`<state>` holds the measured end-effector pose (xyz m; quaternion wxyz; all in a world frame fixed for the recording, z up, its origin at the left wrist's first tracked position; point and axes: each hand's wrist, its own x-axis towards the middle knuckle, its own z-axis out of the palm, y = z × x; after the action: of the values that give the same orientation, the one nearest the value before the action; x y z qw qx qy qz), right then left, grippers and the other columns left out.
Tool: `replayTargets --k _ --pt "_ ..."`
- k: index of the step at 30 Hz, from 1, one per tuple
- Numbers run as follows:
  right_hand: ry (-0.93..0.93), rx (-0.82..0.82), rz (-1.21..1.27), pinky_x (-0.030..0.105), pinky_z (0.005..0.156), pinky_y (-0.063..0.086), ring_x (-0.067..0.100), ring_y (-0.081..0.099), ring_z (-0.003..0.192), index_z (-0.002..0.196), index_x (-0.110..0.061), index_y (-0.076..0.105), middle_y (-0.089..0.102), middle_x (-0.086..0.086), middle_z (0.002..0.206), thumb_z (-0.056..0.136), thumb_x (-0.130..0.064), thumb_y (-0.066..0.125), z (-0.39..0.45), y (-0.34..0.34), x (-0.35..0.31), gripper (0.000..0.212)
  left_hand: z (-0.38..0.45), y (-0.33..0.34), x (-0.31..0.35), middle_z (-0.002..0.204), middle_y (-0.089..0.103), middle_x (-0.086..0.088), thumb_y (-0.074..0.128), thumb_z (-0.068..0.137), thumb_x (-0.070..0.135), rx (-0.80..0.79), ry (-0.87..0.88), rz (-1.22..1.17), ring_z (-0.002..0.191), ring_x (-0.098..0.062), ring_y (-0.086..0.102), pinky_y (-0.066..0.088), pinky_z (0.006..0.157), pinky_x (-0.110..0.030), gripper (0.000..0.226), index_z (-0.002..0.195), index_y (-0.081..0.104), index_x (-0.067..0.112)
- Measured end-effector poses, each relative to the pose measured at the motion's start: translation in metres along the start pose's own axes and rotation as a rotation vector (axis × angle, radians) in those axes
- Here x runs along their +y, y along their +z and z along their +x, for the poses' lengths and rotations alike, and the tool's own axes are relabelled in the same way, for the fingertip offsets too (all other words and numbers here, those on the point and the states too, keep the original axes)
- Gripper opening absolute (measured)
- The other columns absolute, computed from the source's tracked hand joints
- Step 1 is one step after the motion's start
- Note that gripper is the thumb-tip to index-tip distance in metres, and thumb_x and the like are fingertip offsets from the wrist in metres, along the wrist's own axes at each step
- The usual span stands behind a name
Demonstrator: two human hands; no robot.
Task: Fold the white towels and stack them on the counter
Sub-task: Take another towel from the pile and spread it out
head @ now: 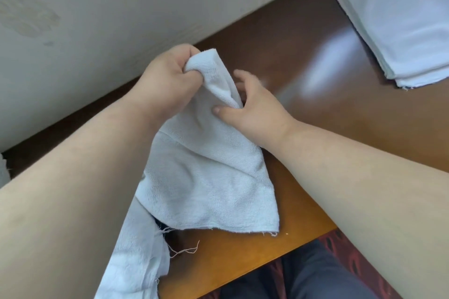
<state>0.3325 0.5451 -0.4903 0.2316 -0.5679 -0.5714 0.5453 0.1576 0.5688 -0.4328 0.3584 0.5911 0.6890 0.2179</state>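
A white terry towel [206,177] with frayed edges hangs above the brown wooden counter [303,68]. My left hand [165,75] grips its bunched upper corner in a fist. My right hand [252,107] pinches the towel just below that corner, thumb pressed on the front, fingers behind the cloth. The towel's lower part drapes down over the counter's front edge and under my left forearm. A stack of folded white towels [401,19] lies on the counter at the far right.
A beige wall [121,7] runs along the back of the counter. The counter's front edge [243,272] is close to me, with dark trousers and a patterned red carpet below. Another bit of white cloth [3,170] shows at the left edge.
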Motion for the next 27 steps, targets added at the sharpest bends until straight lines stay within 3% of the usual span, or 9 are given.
replayTargets --k 2,3,6,9,13,16,21,25,27 --pt "0.027 -0.086 -0.015 0.022 0.075 0.05 -0.006 0.065 0.082 0.108 -0.031 0.063 0.071 -0.016 0.096 0.08 -0.043 0.073 0.001 0.0 -0.002 0.032 -0.002 -0.003 0.006 0.061 0.06 0.022 0.049 0.077 0.021 -0.037 0.005 -0.012 0.05 0.004 0.049 0.038 0.044 -0.011 0.022 0.082 0.063 0.037" --pt "0.021 -0.064 0.004 0.027 0.076 0.053 -0.001 0.067 0.079 0.1 -0.027 0.066 0.072 -0.012 0.09 0.082 -0.042 0.07 0.002 0.0 -0.002 0.024 -0.001 -0.003 0.007 0.067 0.063 0.021 0.05 0.077 0.022 -0.071 0.006 -0.003 0.055 0.003 0.054 0.041 0.047 -0.013 0.024 0.086 0.064 0.038" --pt "0.065 -0.018 0.128 0.038 0.084 0.055 0.011 0.069 0.086 0.101 -0.025 0.066 0.073 -0.007 0.094 0.082 -0.045 0.068 -0.001 -0.003 -0.001 0.028 0.006 -0.001 0.012 0.081 0.069 0.02 0.055 0.084 0.035 -0.083 0.01 0.054 0.069 0.002 0.063 0.046 0.056 -0.018 0.017 0.094 0.067 0.041" --pt "0.209 -0.226 0.251 0.04 0.091 0.054 0.015 0.071 0.095 0.116 -0.025 0.065 0.074 -0.005 0.105 0.073 -0.045 0.076 -0.016 -0.012 0.008 0.049 0.031 0.006 0.018 0.079 0.065 0.017 0.052 0.089 0.046 0.074 0.043 0.25 0.071 0.0 0.06 0.04 0.055 -0.022 0.017 0.093 0.065 0.036" --pt "0.308 -0.37 0.211 0.036 0.089 0.056 0.007 0.072 0.09 0.112 -0.03 0.068 0.075 -0.014 0.099 0.083 -0.035 0.075 -0.051 -0.029 0.033 0.03 0.073 0.019 0.02 0.091 0.058 0.002 0.05 0.091 0.042 0.211 0.163 0.513 0.085 -0.022 0.057 0.039 0.068 -0.026 0.022 0.09 0.065 0.025" --pt "0.308 -0.169 0.143 0.03 0.075 0.057 -0.001 0.069 0.075 0.1 -0.036 0.066 0.073 -0.02 0.09 0.085 -0.047 0.069 -0.066 -0.046 0.042 0.018 0.091 0.033 0.018 0.108 0.049 -0.01 0.05 0.093 0.042 0.212 0.277 0.68 0.094 -0.03 0.051 0.037 0.076 -0.028 0.027 0.096 0.067 0.022" --pt "0.215 0.247 -0.099 0.011 0.045 0.042 -0.014 0.056 0.074 0.098 -0.042 0.043 0.059 -0.017 0.09 0.082 -0.058 0.066 -0.067 -0.081 0.05 0.032 0.109 0.057 0.023 0.108 0.056 -0.011 0.045 0.093 0.035 0.269 0.24 0.611 0.082 -0.025 0.051 0.033 0.072 -0.025 0.027 0.103 0.066 0.021" --pt "0.137 0.282 -0.247 0.013 0.048 0.04 -0.01 0.055 0.077 0.091 -0.036 0.047 0.059 -0.013 0.08 0.088 -0.052 0.061 -0.06 -0.107 0.058 0.022 0.124 0.073 0.03 0.098 0.067 -0.007 0.045 0.091 0.033 0.254 0.185 0.535 0.088 -0.03 0.061 0.042 0.071 -0.029 0.028 0.101 0.067 0.019" --pt "0.168 0.218 -0.363 0.019 0.05 0.036 -0.001 0.057 0.07 0.091 -0.034 0.051 0.059 -0.012 0.082 0.089 -0.052 0.059 -0.058 -0.118 0.063 0.02 0.13 0.08 0.032 0.107 0.068 -0.008 0.048 0.09 0.03 0.185 0.163 0.582 0.1 -0.032 0.061 0.047 0.082 -0.033 0.029 0.111 0.064 0.018"
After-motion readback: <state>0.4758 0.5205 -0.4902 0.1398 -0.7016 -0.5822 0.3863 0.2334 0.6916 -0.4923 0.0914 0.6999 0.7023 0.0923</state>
